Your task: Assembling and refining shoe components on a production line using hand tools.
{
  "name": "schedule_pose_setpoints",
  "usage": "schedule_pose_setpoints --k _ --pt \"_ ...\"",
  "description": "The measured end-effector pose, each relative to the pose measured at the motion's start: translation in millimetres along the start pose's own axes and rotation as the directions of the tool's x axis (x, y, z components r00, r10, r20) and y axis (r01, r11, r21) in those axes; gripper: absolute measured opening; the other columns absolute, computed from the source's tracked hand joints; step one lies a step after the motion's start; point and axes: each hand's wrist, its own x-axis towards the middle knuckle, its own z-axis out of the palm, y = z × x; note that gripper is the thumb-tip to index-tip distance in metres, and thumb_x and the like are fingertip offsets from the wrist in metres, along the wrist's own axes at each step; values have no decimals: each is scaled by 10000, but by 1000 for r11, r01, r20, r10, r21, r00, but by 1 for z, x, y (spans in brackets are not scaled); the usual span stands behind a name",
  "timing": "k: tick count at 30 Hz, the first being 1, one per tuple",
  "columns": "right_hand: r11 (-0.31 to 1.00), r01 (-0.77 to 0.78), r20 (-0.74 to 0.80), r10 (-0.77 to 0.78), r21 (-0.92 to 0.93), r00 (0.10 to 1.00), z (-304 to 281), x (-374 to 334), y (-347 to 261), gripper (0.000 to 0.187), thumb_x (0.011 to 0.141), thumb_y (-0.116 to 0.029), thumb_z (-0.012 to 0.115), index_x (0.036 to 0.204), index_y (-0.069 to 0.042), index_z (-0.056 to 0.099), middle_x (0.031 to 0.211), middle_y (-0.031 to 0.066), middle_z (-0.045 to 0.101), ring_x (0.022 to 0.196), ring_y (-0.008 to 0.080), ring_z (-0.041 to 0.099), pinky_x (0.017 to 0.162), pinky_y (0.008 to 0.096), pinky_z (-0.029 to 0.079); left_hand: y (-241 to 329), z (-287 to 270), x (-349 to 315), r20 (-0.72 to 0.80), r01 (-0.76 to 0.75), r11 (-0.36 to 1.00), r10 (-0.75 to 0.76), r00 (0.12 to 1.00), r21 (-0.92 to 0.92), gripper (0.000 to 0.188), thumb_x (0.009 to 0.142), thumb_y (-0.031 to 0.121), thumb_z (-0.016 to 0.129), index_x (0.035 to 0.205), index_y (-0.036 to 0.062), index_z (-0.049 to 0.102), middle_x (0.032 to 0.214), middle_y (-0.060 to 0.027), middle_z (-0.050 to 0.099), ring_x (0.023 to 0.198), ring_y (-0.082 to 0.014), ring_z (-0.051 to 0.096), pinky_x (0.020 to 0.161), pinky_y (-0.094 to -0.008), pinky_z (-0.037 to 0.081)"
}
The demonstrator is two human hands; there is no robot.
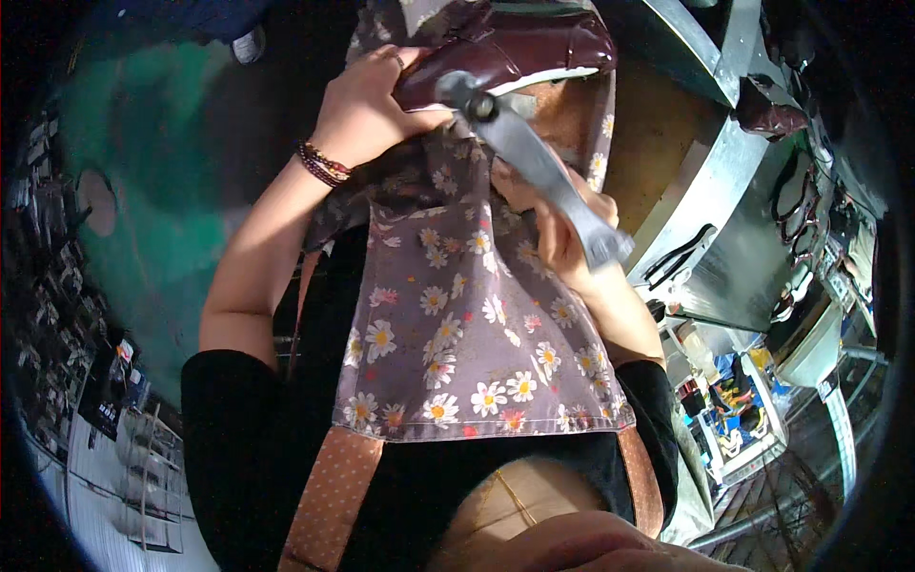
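A glossy burgundy leather shoe (pixel 562 48) with a pale lower edge lies across my lap at the top of the head view. My left hand (pixel 362 110) is closed round its left end, thumb beneath and fingers partly hidden. Against the near side of the shoe rests the head of grey metal pincers (pixel 534 153), marked by a dark round pivot. Their handles slant down to the right. Closed round those handles is my right hand (pixel 572 229), partly covered by them. Under both hands hangs my purple daisy-print apron (pixel 457 324).
To the right runs a metal bench edge (pixel 701 205), with a dark burgundy shoe piece (pixel 770 116) at its far part. A white tray (pixel 767 448) of colourful small items stands lower right. At upper left, a person's foot (pixel 250 46) shows on the green floor (pixel 152 143).
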Motion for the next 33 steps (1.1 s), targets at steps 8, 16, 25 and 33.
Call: schedule_pose_setpoints --k 8,16,25,33 --pt "994 -17 228 43 -112 973 -4 -4 -4 618 712 15 677 1301 -119 547 962 188 647 712 291 678 588 335 556 -4 -4 1 -66 -146 988 143 988 -50 587 624 219 779 1155 58 589 1065 -133 641 989 -299 621 852 -357 501" --pt "985 52 293 -2 -162 956 3 -3 15 496 812 -39 643 1294 -113 555 761 108 593 543 247 580 500 298 481 0 -18 8 74 -46 977 62 995 -207 565 621 143 785 1140 28 591 1058 -141 644 943 -283 636 818 -346 500" --pt "998 -59 -400 46 -21 915 -16 -31 28 397 955 -23 412 1346 49 416 596 48 508 480 102 440 452 229 349 8 -34 40 204 389 610 -353 913 -691 524 964 457 484 994 -27 685 877 -49 688 819 -74 597 752 -230 475" --pt "940 -341 -220 337 23 915 -31 -29 25 375 909 -26 554 1271 62 510 1141 243 613 1066 315 616 888 312 446 13 -5 22 -55 -158 979 152 987 -128 707 645 215 813 1269 52 524 1245 -177 571 1123 -337 568 924 -379 483"
